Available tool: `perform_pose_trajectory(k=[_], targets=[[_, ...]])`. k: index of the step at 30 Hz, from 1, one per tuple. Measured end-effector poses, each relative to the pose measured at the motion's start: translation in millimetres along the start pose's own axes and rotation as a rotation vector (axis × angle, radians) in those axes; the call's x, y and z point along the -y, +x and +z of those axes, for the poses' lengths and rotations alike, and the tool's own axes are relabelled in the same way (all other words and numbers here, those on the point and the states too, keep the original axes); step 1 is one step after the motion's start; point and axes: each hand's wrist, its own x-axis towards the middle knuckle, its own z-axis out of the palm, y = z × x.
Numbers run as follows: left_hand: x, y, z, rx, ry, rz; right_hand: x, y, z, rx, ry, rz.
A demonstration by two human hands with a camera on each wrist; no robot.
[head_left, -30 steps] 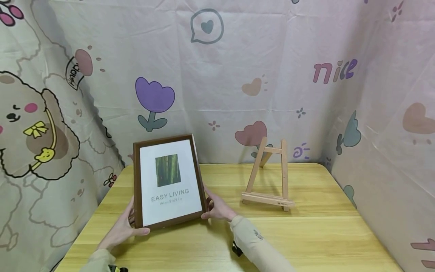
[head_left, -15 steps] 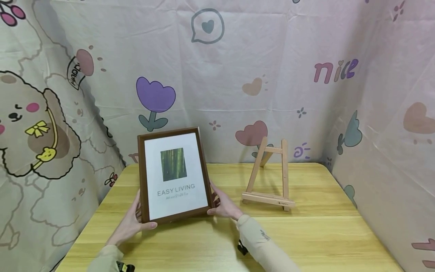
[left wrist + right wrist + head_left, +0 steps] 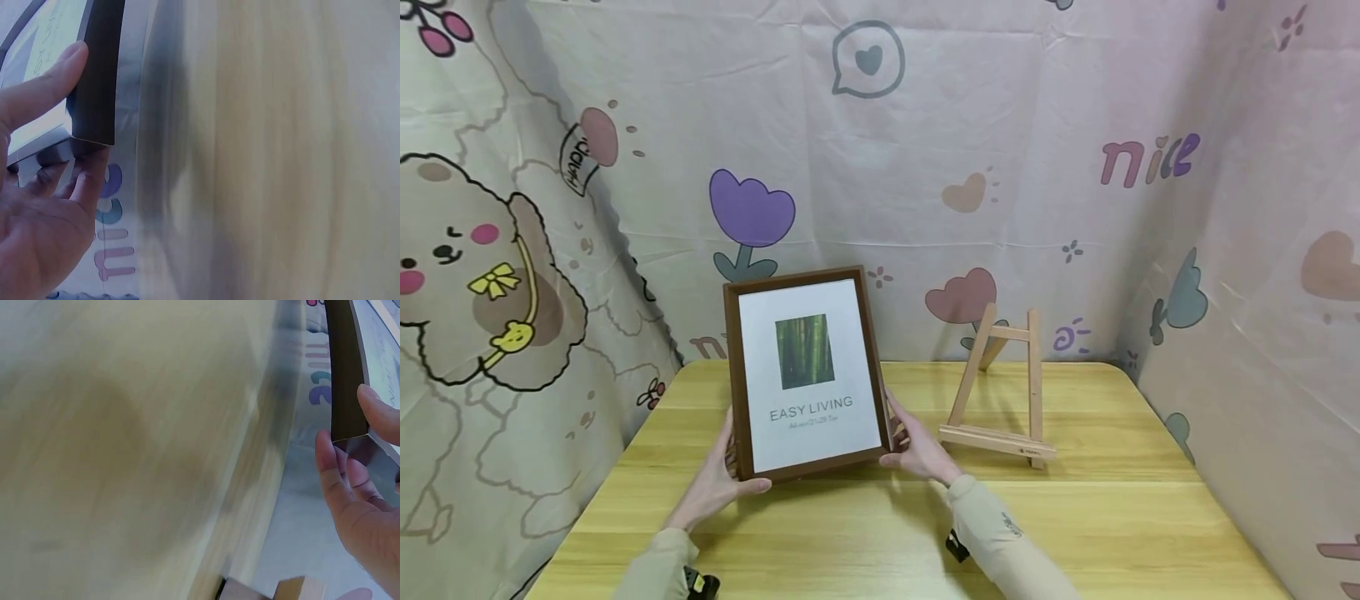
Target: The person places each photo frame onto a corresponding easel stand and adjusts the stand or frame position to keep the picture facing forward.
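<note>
Head view shows the left hand [image 3: 709,487] and right hand [image 3: 922,450] gripping the picture frame [image 3: 808,375] by its lower corners, tilted above the table [image 3: 1097,517], left of the wooden easel [image 3: 996,439]; carrying seems the current step, and the next move likely calls for even support.

You have a brown picture frame [image 3: 738,383] around a white insert [image 3: 808,447] with a green-and-dark striped print [image 3: 805,352]; your sleeves [image 3: 1006,546] are beige, the counter [image 3: 1097,517] yellow wood-grain, the cloth backdrop [image 3: 880,158] pale with pastel cartoon motifs.
</note>
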Motion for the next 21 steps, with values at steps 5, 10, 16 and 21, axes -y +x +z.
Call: perform_pose_trajectory(k=[5, 10, 16, 21], targets=[[-6.9, 5.8, 9.3, -0.011, -0.016, 0.049, -4, -5.4, -10, -0.02, 0.033, -0.017], [-14.2, 13.5, 18.8, -0.016, -0.002, 0.087, -8, -12.3, -20, -0.041, 0.056, -0.007], [-22.5, 20.1, 30.5, -0.012, 0.025, 0.103, -12, -22.1, -32, -0.061, 0.038, 0.022], [-28.4, 26.5, 40.0, -0.002, 0.005, 0.12, -12, -30.1, -42, -0.078, 0.032, 0.018]])
